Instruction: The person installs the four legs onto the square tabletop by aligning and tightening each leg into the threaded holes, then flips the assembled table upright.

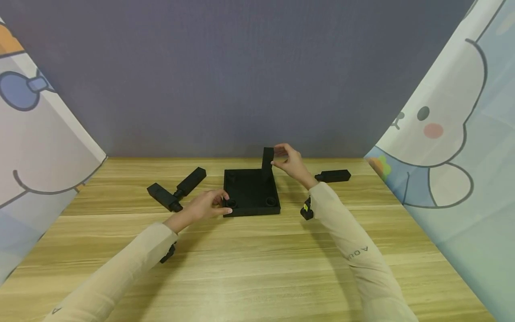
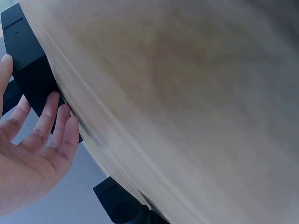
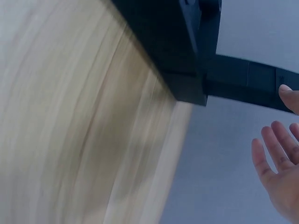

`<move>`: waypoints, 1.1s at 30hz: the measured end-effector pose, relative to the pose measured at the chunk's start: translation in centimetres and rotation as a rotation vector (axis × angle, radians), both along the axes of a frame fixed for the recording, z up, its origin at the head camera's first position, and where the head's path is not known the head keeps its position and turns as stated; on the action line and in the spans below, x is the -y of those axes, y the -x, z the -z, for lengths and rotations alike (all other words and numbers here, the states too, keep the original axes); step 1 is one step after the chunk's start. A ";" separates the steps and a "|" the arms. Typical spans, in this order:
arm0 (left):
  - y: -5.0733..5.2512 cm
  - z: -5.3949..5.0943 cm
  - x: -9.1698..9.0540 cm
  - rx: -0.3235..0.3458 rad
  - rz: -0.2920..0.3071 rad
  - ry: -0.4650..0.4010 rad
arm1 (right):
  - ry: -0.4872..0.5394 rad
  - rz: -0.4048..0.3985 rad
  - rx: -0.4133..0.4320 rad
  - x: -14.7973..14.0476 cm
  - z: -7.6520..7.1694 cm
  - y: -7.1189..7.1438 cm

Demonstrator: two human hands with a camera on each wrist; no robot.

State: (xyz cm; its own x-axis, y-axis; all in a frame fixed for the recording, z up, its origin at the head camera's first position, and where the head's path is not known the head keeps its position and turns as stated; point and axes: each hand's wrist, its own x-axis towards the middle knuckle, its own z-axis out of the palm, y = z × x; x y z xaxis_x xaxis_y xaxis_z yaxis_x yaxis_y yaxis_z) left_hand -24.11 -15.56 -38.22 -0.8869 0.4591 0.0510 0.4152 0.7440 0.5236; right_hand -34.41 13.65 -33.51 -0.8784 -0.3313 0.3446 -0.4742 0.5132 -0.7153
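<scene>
A square black base [image 1: 250, 190] with a raised rim and round corner sockets lies on the wooden table. My left hand [image 1: 203, 205] grips its near left corner, thumb against the front wall and fingers at the left side; the left wrist view shows the fingertips [image 2: 52, 100] against the black wall. A black rectangular leg [image 1: 267, 162] stands upright at the base's far right corner. Beside its upper part is my right hand [image 1: 293, 163], thumb touching the leg, the other visible fingers spread away from it in the right wrist view. The leg's lower joint is hidden in the right wrist view.
Two more black legs, one [image 1: 162, 197] and another [image 1: 191, 181], lie left of the base with their narrow ends meeting. A further leg [image 1: 335, 175] lies at the right, beyond my right forearm. A grey panel [image 1: 241, 80] borders the table's far edge.
</scene>
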 end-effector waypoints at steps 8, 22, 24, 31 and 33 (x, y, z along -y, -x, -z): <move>0.0 -0.2 -0.1 0.005 -0.003 0.005 | -0.038 0.019 0.008 -2.0 0.3 0.2; 0.0 0.0 0.0 0.008 -0.011 0.009 | -0.106 0.058 0.088 -5.8 0.8 -0.5; 0.0 0.0 -0.1 0.006 -0.009 0.008 | -0.109 0.063 0.101 -6.3 1.0 -0.6; -0.1 0.0 -0.1 0.002 -0.005 0.005 | -0.108 0.084 0.154 -8.2 1.6 -0.6; -0.1 -0.1 -0.1 0.001 -0.004 0.003 | -0.118 0.092 0.162 -8.8 1.7 -0.6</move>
State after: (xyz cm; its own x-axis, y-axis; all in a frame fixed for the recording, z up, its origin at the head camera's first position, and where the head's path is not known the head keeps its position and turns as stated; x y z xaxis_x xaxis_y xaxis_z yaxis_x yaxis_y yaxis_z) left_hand -23.98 -15.47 -38.14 -0.8890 0.4553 0.0488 0.4113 0.7472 0.5221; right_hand -33.78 22.49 -35.16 -0.9474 -0.2772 0.1603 -0.3056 0.6335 -0.7108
